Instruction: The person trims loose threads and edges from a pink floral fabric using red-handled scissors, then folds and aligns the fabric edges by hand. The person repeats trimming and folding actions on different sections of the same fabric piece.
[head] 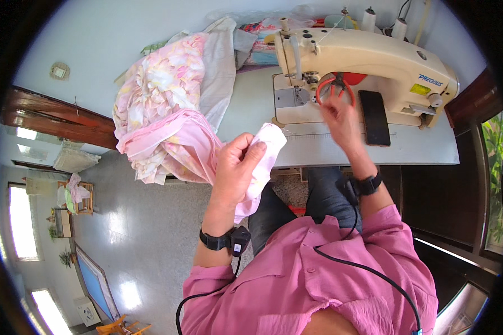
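Observation:
My left hand [234, 167] grips a bunched end of pink and white floral fabric [269, 138], its thumb lying on top. Loose threads stick out from that end. From there the cloth runs back to a large floral heap [163, 92] on the left of the sewing table. At the needle area of a cream Precious sewing machine [377, 54], my right hand [341, 121] is blurred by motion. Its fingers overlap the lower part of red-handled scissors [352, 94]; whether they hold the handles is hard to tell. The scissors' blades are mostly hidden.
A black phone [374, 118] lies on the machine bed and table, just right of my right hand. Thread cones [369, 20] stand behind the machine. Plastic-wrapped packages [262, 46] sit against the wall. The table's front edge [419, 163] runs above my lap.

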Demonstrator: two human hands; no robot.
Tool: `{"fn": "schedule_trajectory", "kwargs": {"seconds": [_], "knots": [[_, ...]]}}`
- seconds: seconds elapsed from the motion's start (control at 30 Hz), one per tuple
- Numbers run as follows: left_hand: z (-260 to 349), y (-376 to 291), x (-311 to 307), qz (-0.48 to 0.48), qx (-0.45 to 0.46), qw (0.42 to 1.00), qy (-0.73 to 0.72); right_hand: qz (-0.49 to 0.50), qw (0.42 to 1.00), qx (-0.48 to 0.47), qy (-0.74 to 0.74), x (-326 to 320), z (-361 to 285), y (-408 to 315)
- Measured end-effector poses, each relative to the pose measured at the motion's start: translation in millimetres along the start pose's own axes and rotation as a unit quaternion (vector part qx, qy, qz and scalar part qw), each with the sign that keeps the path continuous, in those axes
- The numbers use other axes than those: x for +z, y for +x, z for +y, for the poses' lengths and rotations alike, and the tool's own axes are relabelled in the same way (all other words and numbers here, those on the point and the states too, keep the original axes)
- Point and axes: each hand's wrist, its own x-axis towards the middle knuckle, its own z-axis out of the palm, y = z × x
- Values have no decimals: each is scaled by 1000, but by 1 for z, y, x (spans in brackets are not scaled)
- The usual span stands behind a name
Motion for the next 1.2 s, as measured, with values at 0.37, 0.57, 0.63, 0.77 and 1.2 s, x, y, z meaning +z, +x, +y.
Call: {"fn": "schedule_trajectory", "kwargs": {"seconds": [0.37,0.57,0.63,0.77,1.2], "knots": [[10,-18,-16,32,6,990,-135,49,942,50,-329,15,51,56],[13,-26,-15,67,19,986,-152,-24,922,99,-373,16,55,69],[13,-26,-17,64,25,985,-160,27,931,81,-354,10,52,66],[13,-25,-20,55,63,984,-158,-27,976,199,-88,-20,30,32],[22,-18,0,72,51,990,-108,-279,751,205,563,-70,-67,-126]]}}
